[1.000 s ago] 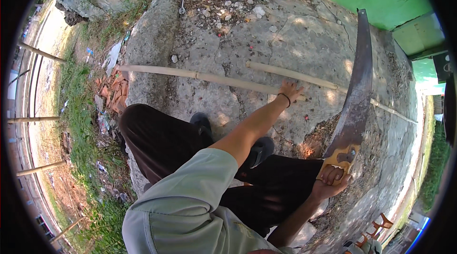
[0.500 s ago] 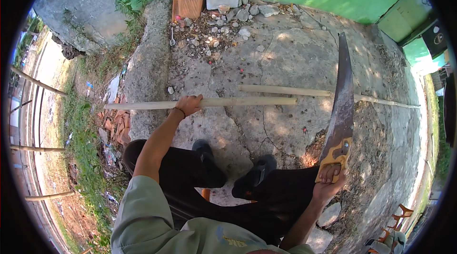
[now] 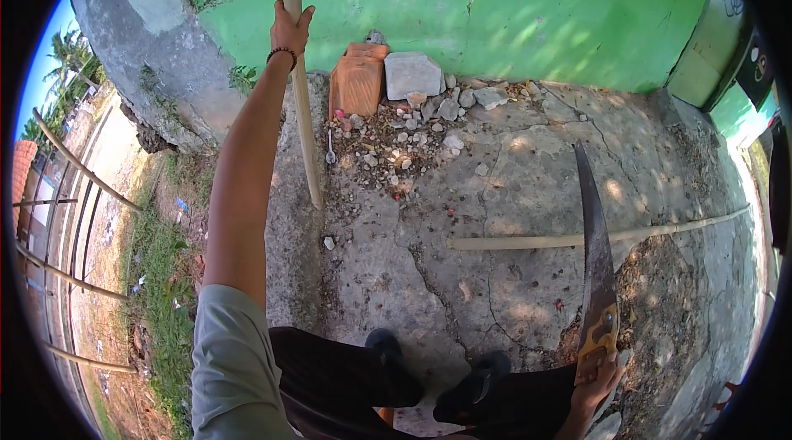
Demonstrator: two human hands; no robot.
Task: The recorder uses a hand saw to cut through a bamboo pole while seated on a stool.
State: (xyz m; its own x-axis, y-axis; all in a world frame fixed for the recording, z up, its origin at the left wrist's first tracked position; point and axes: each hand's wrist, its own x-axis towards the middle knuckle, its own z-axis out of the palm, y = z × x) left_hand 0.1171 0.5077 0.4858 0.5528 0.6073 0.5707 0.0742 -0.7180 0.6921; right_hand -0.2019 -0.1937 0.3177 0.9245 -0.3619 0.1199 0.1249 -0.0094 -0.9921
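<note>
My left hand (image 3: pixel 292 30), a beaded bracelet at its wrist, is closed around a pale wooden pole (image 3: pixel 308 134). That arm is stretched far forward; the pole stands nearly upright, its lower end by the concrete ledge and its top beyond the picture's upper edge. At the lower right, my right hand (image 3: pixel 600 376) grips the wood-coloured handle of a hand saw (image 3: pixel 596 250). The saw's long dark blade points away from me, teeth to the left. Behind the blade, a second pale pole (image 3: pixel 520 243) lies across the cracked concrete floor, apart from my hands.
A green wall (image 3: pixel 577 19) closes off the far side. Stacked orange roof tiles (image 3: pixel 359 83), a grey slab (image 3: pixel 412 75) and loose rubble lie at its foot. A raised concrete ledge (image 3: pixel 289 275) runs along the left, with grass beyond. My shoes (image 3: pixel 487 378) are on the floor.
My left hand has lifted its pole off the floor and swung it forward, from level to nearly upright. The view has tilted up. The saw stays in my right hand.
</note>
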